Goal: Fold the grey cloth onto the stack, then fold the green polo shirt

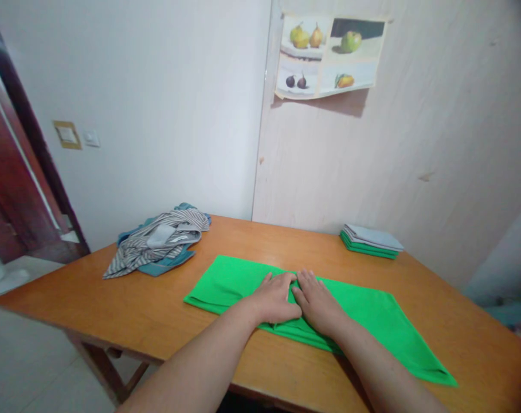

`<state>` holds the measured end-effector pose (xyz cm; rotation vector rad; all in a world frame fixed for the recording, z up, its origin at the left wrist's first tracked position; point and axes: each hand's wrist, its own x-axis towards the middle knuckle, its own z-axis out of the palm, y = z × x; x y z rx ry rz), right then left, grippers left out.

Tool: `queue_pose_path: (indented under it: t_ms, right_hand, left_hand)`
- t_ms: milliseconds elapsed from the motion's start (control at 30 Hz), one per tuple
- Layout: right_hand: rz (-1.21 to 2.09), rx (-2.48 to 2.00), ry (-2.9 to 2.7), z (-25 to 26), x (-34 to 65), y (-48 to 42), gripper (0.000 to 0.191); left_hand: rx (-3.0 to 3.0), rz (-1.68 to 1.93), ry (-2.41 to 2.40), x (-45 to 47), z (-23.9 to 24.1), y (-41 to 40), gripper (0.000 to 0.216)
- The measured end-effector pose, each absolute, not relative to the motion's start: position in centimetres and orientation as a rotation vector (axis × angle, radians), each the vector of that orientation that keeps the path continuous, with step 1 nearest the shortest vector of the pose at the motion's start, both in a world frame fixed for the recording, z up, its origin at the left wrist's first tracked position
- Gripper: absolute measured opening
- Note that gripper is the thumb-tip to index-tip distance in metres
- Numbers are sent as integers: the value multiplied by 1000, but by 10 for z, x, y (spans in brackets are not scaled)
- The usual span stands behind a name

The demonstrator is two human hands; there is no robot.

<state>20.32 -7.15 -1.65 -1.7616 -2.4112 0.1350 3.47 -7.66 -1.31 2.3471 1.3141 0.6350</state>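
A bright green cloth garment, folded into a long band, lies across the wooden table in front of me. My left hand rests on its middle, palm down, with the thumb apart from the curved fingers. Right beside it, my right hand lies flat on the same cloth, fingers stretched toward the far edge. The two hands nearly meet at the thumbs and fingertips. Small creases show in the fabric left of my left hand. Neither hand has the cloth pinched, as far as I can see.
A loose heap of striped and blue clothes sits at the table's left back. At the right back is a neat folded stack, grey over green. The wooden table meets the wall, where a fruit poster hangs.
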Motion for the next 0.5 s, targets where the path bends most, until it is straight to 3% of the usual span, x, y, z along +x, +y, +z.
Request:
queue_pose_path:
  t_ms: [300, 500]
  right_hand:
    - [109, -1759, -2446, -31, 204, -72, 85]
    - [118, -1748, -2440, -31, 203, -71, 90]
  left_hand:
    - [1859, 956, 1256, 18, -8, -66, 39]
    - [1943, 928, 1317, -17, 24, -84, 23]
